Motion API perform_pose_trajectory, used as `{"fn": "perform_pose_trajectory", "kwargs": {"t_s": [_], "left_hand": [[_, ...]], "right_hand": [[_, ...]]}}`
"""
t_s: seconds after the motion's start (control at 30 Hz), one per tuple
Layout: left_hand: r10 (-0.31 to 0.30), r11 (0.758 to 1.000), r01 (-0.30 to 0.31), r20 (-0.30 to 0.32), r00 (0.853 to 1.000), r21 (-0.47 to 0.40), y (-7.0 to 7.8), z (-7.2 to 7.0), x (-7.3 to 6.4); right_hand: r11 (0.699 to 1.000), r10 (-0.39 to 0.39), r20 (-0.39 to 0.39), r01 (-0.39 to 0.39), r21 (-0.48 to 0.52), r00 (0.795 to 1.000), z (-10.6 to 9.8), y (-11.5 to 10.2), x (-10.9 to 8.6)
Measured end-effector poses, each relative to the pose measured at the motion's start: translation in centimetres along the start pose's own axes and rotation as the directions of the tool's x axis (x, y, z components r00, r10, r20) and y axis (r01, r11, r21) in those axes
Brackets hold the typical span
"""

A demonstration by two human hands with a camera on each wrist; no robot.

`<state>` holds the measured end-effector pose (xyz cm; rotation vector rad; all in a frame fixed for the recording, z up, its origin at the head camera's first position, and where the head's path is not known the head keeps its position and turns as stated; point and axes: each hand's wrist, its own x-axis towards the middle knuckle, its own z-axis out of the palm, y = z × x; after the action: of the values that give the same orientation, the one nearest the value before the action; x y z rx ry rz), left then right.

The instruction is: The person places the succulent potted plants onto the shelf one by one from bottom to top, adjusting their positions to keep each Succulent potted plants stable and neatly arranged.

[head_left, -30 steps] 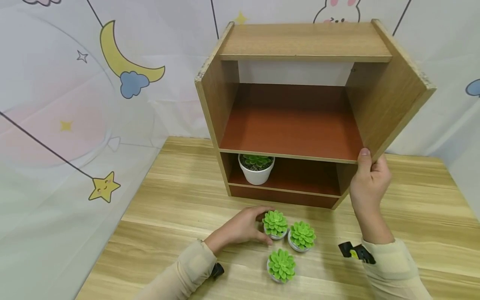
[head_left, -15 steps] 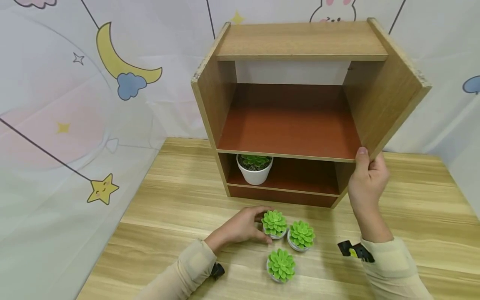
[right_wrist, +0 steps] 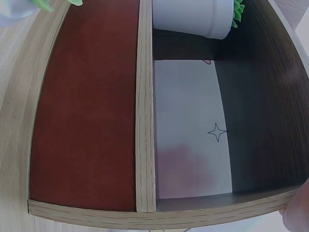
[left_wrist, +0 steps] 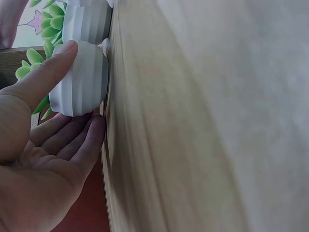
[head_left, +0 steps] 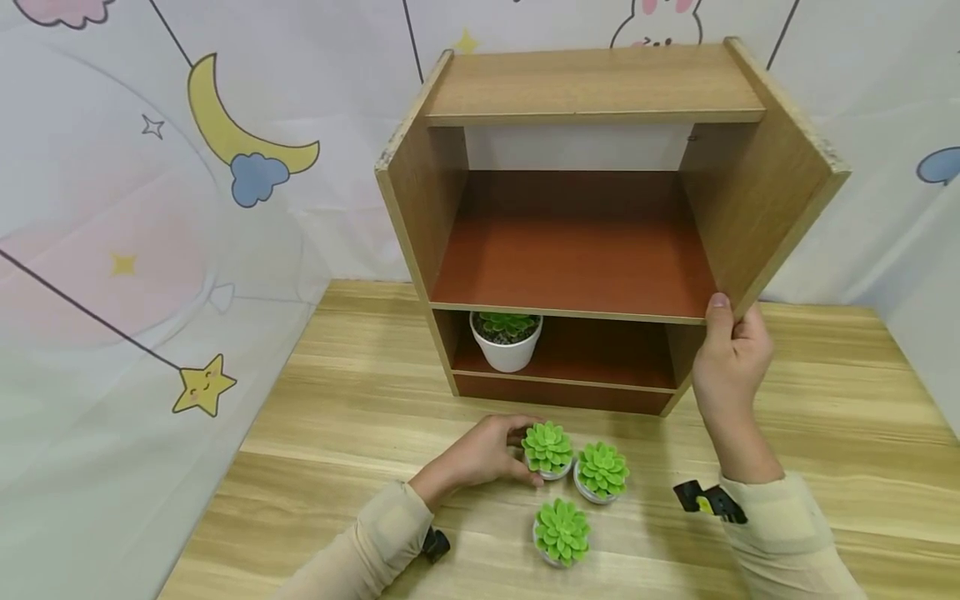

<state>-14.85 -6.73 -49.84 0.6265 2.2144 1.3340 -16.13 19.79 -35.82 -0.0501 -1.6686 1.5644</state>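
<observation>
My left hand (head_left: 487, 452) reaches round a small potted succulent (head_left: 547, 448), thumb on one side and fingers on the other. In the left wrist view its white ribbed pot (left_wrist: 79, 79) stands on the tabletop. Two more potted succulents stand close by, one to the right (head_left: 602, 471) and one nearer the front (head_left: 562, 533). My right hand (head_left: 731, 358) grips the right side panel of a wooden shelf cabinet (head_left: 600, 310), thumb at the middle shelf's corner. Only a bit of that hand's finger (right_wrist: 297, 212) shows in the right wrist view.
A larger white pot (head_left: 508, 352) with a green plant stands at the left of the cabinet's lower compartment. The cabinet rests on a wood-grain table (head_left: 337, 375). Behind hangs a printed cloth (head_left: 360, 167), and it also runs along the left side.
The head view has shifted slightly, so the cabinet appears a little further left. Both hands keep their places on the succulent's pot and the cabinet.
</observation>
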Motion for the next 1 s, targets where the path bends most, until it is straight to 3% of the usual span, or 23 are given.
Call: {"fn": "perform_pose_trajectory", "kwargs": {"t_s": [0.27, 0.6, 0.87, 1.0], "left_hand": [[0.018, 1.0, -0.018, -0.002, 1.0, 0.002, 0.0, 0.0, 0.1], [0.023, 0.998, -0.023, 0.003, 1.0, -0.059, 0.1, 0.2, 0.1], [0.012, 0.999, -0.013, -0.026, 1.0, -0.048, 0.2, 0.3, 0.1], [0.002, 0.999, -0.005, -0.055, 0.998, -0.045, 0.4, 0.1, 0.2]], "right_hand": [[1.0, 0.012, -0.001, -0.012, -0.002, 1.0, 0.0, 0.2, 0.1], [1.0, 0.015, -0.01, -0.015, -0.018, 1.0, -0.1, 0.4, 0.0], [1.0, 0.002, -0.013, -0.003, -0.029, 1.0, -0.8, 3.2, 0.4], [1.0, 0.002, -0.021, -0.002, -0.015, 1.0, -0.7, 3.6, 0.6]]}}
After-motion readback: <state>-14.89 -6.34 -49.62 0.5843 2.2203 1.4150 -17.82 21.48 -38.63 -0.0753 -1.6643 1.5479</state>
